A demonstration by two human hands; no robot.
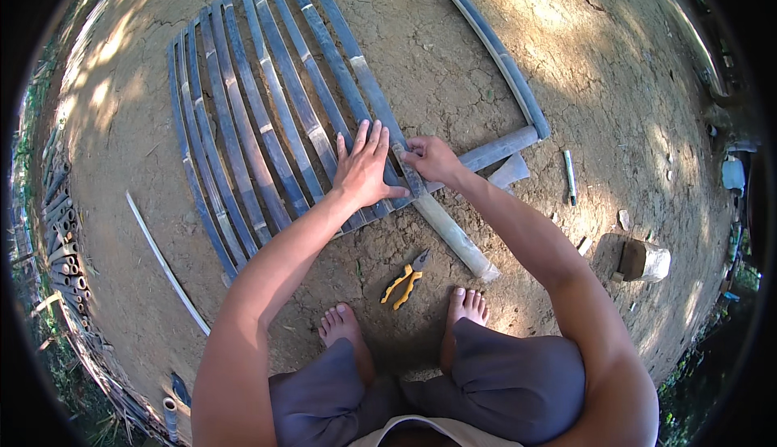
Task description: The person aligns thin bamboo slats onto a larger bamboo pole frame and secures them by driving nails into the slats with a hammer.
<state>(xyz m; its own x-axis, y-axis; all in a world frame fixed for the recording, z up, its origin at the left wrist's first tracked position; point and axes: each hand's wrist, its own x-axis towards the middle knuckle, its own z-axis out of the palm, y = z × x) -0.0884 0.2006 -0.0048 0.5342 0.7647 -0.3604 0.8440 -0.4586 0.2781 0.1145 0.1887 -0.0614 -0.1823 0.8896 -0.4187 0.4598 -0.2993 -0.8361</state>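
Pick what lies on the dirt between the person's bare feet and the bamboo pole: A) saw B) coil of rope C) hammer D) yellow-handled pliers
D: the yellow-handled pliers lie on the ground just ahead of the feet, below the bamboo pole, untouched by either hand.

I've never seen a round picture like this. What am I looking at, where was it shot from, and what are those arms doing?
No machine here: a camera worn on a person's head looks down, and its wide lens bends the picture round. The two arms are the person's own, the bare feet too. On cracked dirt ground lies a row of split bamboo slats. The left hand presses flat on their near ends. The right hand grips a crosspiece running under it. Yellow-handled pliers lie by the feet, apart from both hands. A long curved bamboo pole lies beyond.
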